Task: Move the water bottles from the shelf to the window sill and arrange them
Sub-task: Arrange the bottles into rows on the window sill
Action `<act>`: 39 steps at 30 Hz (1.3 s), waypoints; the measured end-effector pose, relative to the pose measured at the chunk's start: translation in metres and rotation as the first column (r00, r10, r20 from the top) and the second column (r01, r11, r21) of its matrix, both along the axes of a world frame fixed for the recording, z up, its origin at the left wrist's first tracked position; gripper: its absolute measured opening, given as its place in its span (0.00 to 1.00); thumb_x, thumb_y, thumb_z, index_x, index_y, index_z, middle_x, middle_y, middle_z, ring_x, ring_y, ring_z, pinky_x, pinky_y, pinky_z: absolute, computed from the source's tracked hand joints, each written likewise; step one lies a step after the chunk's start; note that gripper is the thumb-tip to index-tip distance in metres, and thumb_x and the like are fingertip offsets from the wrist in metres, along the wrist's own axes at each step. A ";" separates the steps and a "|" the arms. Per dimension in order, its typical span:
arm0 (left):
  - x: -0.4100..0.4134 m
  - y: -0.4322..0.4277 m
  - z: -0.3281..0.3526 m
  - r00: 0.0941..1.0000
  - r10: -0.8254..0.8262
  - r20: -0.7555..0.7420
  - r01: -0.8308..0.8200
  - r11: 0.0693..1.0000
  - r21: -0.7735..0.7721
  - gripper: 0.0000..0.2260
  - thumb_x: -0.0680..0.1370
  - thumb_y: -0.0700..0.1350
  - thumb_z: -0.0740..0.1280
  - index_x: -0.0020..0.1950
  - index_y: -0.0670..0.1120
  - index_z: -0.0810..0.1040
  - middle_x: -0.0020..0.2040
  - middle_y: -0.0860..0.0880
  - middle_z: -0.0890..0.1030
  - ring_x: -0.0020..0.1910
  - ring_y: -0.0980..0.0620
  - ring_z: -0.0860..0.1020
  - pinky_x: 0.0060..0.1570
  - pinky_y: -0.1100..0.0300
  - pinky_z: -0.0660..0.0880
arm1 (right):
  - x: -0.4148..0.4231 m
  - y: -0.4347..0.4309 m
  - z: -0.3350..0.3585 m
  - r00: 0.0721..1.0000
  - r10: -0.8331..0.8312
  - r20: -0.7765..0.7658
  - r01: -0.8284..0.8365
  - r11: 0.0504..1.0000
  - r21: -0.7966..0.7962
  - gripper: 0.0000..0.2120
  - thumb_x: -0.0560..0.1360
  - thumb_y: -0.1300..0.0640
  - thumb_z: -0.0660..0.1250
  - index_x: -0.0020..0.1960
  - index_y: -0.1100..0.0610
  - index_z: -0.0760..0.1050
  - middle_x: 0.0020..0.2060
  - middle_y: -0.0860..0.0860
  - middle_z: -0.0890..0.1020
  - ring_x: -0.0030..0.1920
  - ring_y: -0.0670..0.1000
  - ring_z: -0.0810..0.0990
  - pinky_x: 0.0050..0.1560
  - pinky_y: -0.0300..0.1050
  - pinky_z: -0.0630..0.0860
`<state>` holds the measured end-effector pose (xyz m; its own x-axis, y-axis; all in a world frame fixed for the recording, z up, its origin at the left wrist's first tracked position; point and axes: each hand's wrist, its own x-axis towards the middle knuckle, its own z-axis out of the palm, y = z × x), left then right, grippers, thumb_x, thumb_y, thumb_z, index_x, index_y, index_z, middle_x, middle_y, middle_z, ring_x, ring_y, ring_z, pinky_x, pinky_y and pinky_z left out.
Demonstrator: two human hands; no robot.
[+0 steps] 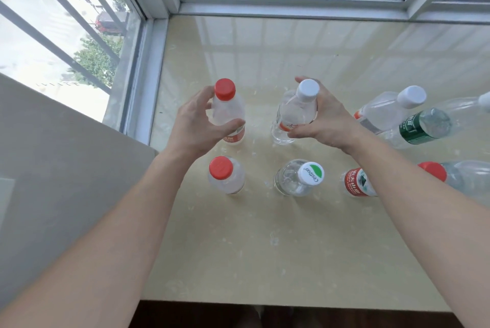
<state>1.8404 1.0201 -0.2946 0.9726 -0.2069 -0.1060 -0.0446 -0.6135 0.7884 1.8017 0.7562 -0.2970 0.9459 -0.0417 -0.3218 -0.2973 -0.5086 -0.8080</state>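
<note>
Several clear water bottles stand on the beige window sill [265, 248]. My left hand [196, 123] curls around a red-capped bottle [228, 110] in the back row, fingers loosely on its body. A white-capped bottle [297, 113] with a red label stands to its right, with my right hand [326, 121] wrapped round it. In the front row stand a red-capped bottle [225, 176], a bottle with a green-and-white cap [299, 179], and a red-labelled bottle [356, 183] partly hidden by my right forearm.
More bottles stand at the right: a white-capped one [392, 110], a green-labelled one [424, 126] and a red-capped one [456, 176] at the frame edge. Window frames [291, 4] bound the sill at back and left. A grey wall [53, 168] lies to the left.
</note>
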 end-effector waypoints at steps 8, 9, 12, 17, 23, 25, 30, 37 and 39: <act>-0.012 0.007 0.020 1.000 0.008 0.027 -0.009 0.999 0.039 0.38 0.66 0.56 0.79 0.71 0.55 0.65 0.67 0.59 0.72 0.62 0.57 0.74 0.61 0.54 0.73 | -0.014 0.004 0.030 0.997 -0.026 0.069 0.029 0.999 -0.046 0.49 0.64 0.57 0.82 0.77 0.43 0.60 0.64 0.40 0.72 0.65 0.44 0.72 0.65 0.43 0.69; -0.013 0.008 0.028 0.999 0.003 0.043 -0.006 0.998 0.060 0.38 0.66 0.56 0.79 0.72 0.54 0.64 0.68 0.58 0.72 0.63 0.57 0.73 0.61 0.55 0.72 | -0.017 0.003 0.039 0.997 -0.016 0.079 0.022 0.997 -0.076 0.48 0.65 0.56 0.82 0.77 0.43 0.59 0.65 0.42 0.72 0.65 0.43 0.71 0.64 0.41 0.68; -0.017 0.012 0.063 0.993 -0.035 0.112 0.015 0.984 0.176 0.36 0.69 0.59 0.75 0.72 0.54 0.64 0.69 0.56 0.71 0.67 0.54 0.71 0.63 0.55 0.69 | -0.035 -0.006 0.073 0.992 0.041 0.115 -0.016 0.978 -0.206 0.46 0.66 0.53 0.80 0.77 0.43 0.59 0.66 0.44 0.72 0.65 0.40 0.68 0.65 0.39 0.65; -0.035 -0.004 0.138 0.945 -0.196 0.262 0.087 0.923 0.376 0.30 0.73 0.56 0.72 0.72 0.51 0.66 0.66 0.50 0.74 0.65 0.46 0.71 0.61 0.49 0.70 | -0.080 -0.045 0.148 0.978 0.094 0.186 -0.004 0.901 -0.434 0.32 0.71 0.51 0.74 0.73 0.45 0.67 0.59 0.42 0.72 0.61 0.46 0.73 0.56 0.38 0.67; -0.063 -0.075 0.184 0.850 -0.386 0.360 0.205 0.870 0.447 0.27 0.73 0.56 0.71 0.69 0.50 0.71 0.64 0.51 0.77 0.62 0.47 0.73 0.58 0.49 0.72 | -0.132 -0.135 0.201 0.986 0.069 0.152 0.032 0.814 -0.580 0.28 0.72 0.50 0.73 0.70 0.46 0.70 0.61 0.46 0.75 0.61 0.51 0.75 0.58 0.48 0.73; -0.072 -0.107 0.186 0.833 -0.426 0.352 0.256 0.862 0.437 0.26 0.73 0.56 0.70 0.69 0.49 0.72 0.64 0.52 0.77 0.63 0.47 0.74 0.58 0.50 0.72 | -0.141 -0.167 0.202 0.988 0.049 0.146 0.048 0.804 -0.593 0.28 0.71 0.51 0.74 0.69 0.48 0.71 0.62 0.48 0.76 0.63 0.53 0.75 0.59 0.48 0.72; -0.085 -0.175 0.162 0.879 -0.427 0.214 0.312 0.853 0.418 0.25 0.74 0.57 0.70 0.68 0.51 0.71 0.64 0.54 0.75 0.64 0.49 0.72 0.56 0.50 0.75 | -0.145 -0.234 0.174 0.988 -0.010 0.154 0.097 0.818 -0.568 0.27 0.71 0.51 0.75 0.68 0.50 0.73 0.62 0.49 0.77 0.63 0.53 0.76 0.61 0.48 0.71; -0.074 -0.231 0.106 0.985 -0.173 -0.009 0.166 0.923 0.348 0.29 0.71 0.56 0.73 0.69 0.51 0.70 0.66 0.55 0.74 0.64 0.53 0.74 0.57 0.55 0.71 | -0.125 -0.281 0.105 0.997 -0.026 0.068 0.052 0.908 -0.416 0.30 0.70 0.48 0.76 0.68 0.51 0.72 0.61 0.50 0.77 0.61 0.50 0.76 0.62 0.47 0.71; -0.068 -0.240 0.090 0.990 -0.121 -0.079 0.140 0.934 0.328 0.31 0.70 0.58 0.74 0.69 0.51 0.70 0.66 0.55 0.73 0.64 0.54 0.73 0.58 0.56 0.71 | -0.116 -0.283 0.088 0.998 -0.037 0.047 0.051 0.932 -0.360 0.32 0.69 0.48 0.78 0.69 0.52 0.71 0.62 0.51 0.77 0.61 0.50 0.76 0.62 0.46 0.71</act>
